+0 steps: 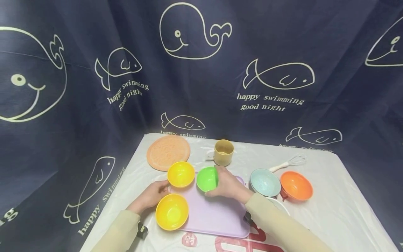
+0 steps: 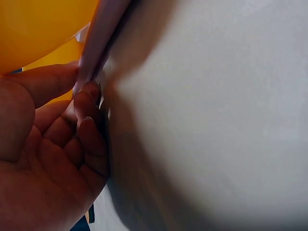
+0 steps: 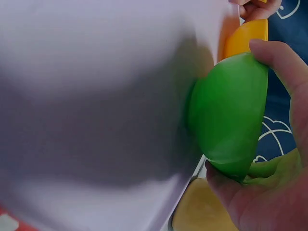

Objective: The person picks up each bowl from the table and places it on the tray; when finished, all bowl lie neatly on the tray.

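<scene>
Plainly, the right hand [image 1: 229, 184] grips a small, glossy bright-green bowl [image 1: 206, 179], its thumb and fingers parted widely and curved about the bowl's right side. That bowl is upright over the far part of a flat, smooth, lilac rectangular tray [image 1: 217, 217], with its mouth facing up; its base sits so close to the surface in the right wrist view that I cannot quite tell whether it touches. At the tray's left edge, the left hand [image 1: 153, 194] has its fingers bent and nearly closed, pinching the lilac rim. Two round, glossy yellow bowls flank this hand: one, the far yellow bowl [image 1: 181, 174], stands at the far left corner of the tray, just left of the green one, and the near yellow bowl [image 1: 172, 211] overlaps the tray's near left corner. Beyond them lies a flat, round, pale-orange mat [image 1: 168, 153], and behind the green bowl stands a mustard-brown mug [image 1: 224, 156] with a white handle turned left. Right of the tray, a pale-blue ridged bowl [image 1: 265, 183] rests just beside a shiny orange bowl [image 1: 297, 186], while a whisk [image 1: 288, 162] with wire loops and a cream handle lies behind the pair. The right forearm, in a cream sleeve [image 1: 280, 224], partly covers a white round dish [image 1: 278, 203]. Everything is on a table with a white cover [image 1: 340, 217], before a navy curtain [image 1: 220, 84] printed with white fish and whales.
</scene>
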`<state>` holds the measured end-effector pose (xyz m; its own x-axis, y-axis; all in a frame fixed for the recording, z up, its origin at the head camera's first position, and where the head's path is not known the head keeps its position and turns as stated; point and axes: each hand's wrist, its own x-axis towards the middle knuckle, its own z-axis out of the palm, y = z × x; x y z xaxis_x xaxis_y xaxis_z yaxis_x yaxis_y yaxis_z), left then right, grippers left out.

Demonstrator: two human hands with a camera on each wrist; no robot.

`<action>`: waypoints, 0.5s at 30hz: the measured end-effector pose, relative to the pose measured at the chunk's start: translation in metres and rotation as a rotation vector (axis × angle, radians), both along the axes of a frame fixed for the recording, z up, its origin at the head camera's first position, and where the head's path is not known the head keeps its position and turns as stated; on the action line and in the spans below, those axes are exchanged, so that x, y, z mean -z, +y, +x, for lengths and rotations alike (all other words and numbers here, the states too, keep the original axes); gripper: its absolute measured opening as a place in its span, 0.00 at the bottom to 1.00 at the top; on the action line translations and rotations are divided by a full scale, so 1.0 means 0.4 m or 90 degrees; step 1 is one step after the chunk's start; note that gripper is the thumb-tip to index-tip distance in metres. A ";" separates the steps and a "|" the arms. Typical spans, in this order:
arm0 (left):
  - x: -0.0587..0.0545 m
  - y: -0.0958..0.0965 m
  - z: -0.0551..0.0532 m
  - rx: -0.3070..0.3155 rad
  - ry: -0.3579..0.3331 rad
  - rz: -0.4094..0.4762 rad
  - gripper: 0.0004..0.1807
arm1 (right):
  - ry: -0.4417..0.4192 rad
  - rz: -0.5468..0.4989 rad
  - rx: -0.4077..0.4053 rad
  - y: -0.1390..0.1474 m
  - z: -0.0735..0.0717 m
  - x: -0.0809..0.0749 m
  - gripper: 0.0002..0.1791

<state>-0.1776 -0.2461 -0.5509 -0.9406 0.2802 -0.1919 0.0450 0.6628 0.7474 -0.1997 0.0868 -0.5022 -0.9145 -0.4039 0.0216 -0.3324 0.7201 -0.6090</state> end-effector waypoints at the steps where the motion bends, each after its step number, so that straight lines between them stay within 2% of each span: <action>1: 0.002 0.001 0.000 -0.001 -0.002 0.000 0.28 | 0.001 -0.007 -0.002 -0.003 -0.001 0.002 0.68; 9: 0.008 0.003 -0.001 -0.004 -0.006 -0.006 0.27 | 0.017 -0.038 -0.015 -0.010 -0.022 0.019 0.66; 15: 0.008 0.002 -0.002 0.003 0.002 -0.005 0.25 | 0.020 -0.019 -0.018 -0.011 -0.030 0.020 0.64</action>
<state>-0.1783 -0.2453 -0.5542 -0.9397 0.2832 -0.1916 0.0503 0.6687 0.7419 -0.2115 0.0826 -0.5102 -0.9017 -0.4277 0.0632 -0.3716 0.6921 -0.6188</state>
